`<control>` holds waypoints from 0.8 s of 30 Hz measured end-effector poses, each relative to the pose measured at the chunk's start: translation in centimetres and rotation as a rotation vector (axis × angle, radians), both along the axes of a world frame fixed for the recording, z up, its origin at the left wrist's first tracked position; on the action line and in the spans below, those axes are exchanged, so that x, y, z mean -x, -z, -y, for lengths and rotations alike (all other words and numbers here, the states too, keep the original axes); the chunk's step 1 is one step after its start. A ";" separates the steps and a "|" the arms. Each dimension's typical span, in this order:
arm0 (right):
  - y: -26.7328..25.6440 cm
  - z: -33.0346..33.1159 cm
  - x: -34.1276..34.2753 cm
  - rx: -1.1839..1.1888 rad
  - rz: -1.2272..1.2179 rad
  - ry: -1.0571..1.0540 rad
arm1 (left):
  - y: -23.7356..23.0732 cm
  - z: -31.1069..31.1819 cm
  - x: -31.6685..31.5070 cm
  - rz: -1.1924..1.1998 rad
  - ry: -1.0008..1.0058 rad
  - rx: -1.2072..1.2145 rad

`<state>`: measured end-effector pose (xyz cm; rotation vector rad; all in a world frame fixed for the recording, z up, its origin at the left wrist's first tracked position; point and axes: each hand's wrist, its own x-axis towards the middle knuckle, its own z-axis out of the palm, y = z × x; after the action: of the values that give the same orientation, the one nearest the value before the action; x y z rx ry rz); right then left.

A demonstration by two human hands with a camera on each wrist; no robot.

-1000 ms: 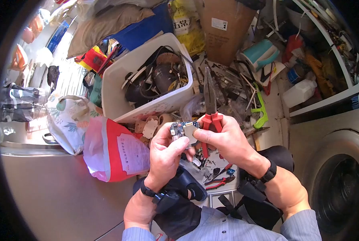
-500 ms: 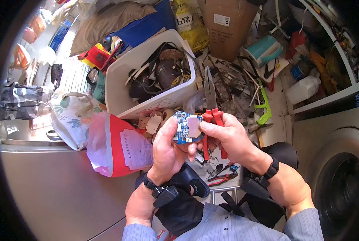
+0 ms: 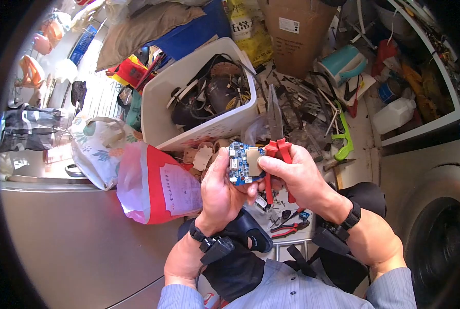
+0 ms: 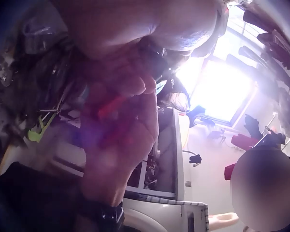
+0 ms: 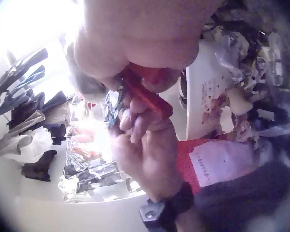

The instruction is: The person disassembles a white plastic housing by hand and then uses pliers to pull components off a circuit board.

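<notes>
In the head view my left hand (image 3: 220, 188) holds a small blue circuit board (image 3: 237, 164), thumb along its left edge and fingers underneath. A tan rectangular patch covers part of the board's upturned face. My right hand (image 3: 304, 177) grips long-nose pliers (image 3: 275, 118) with red handles, the metal jaws pointing away from me. The right thumb reaches to the board's right edge. In the right wrist view the board (image 5: 113, 104) appears edge-on beside a red handle (image 5: 154, 102). The left wrist view is dim, with the right hand (image 4: 130, 130) blurred across its middle.
A white bin (image 3: 199, 129) with cables and dark machine parts stands ahead. Beyond my hands lie scattered scraps and a green tool frame (image 3: 345, 136). Red-handled pliers (image 3: 290, 229) lie below my hands. A red and pink bag (image 3: 160, 185) stands left, a washing machine (image 3: 436, 206) right.
The board has turned from a tilted pose to show its blue face upward. My left thumb has moved off its face to the left edge. The right hand still holds the pliers.
</notes>
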<state>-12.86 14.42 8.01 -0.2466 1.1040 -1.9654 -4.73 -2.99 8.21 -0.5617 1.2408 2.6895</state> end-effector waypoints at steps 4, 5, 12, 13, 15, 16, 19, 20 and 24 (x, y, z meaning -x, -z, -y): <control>-0.3 -0.1 0.0 -0.076 -0.082 0.035 | -0.4 -0.2 0.0 -0.042 -0.022 -0.041; -0.2 0.0 0.0 -0.076 -0.081 0.035 | -0.3 -0.2 0.0 -0.052 -0.020 -0.022; 0.6 0.1 -0.4 0.032 0.003 0.065 | -0.5 -0.1 -0.1 -0.046 -0.026 -0.049; 0.6 0.2 -0.5 0.049 0.033 0.085 | -0.5 -0.1 -0.1 -0.045 -0.027 -0.049; 0.8 0.1 -0.3 0.075 0.038 0.063 | -0.5 -0.2 0.0 -0.074 -0.020 -0.043; 0.9 0.1 -0.2 0.102 0.042 0.041 | -0.5 -0.2 0.0 -0.074 -0.019 -0.044; 0.7 0.1 -0.3 0.069 0.027 0.074 | -0.5 -0.1 0.0 -0.044 -0.025 -0.044; 0.6 0.0 -0.3 0.068 0.028 0.075 | -0.4 -0.1 0.0 -0.045 -0.024 -0.069; 0.8 -0.1 0.0 0.046 0.032 0.042 | -0.3 0.0 0.1 -0.020 -0.018 -0.127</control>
<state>-12.81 14.54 7.24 -0.2176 1.0521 -2.0272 -4.82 -2.97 8.52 -0.5329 1.0647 2.7711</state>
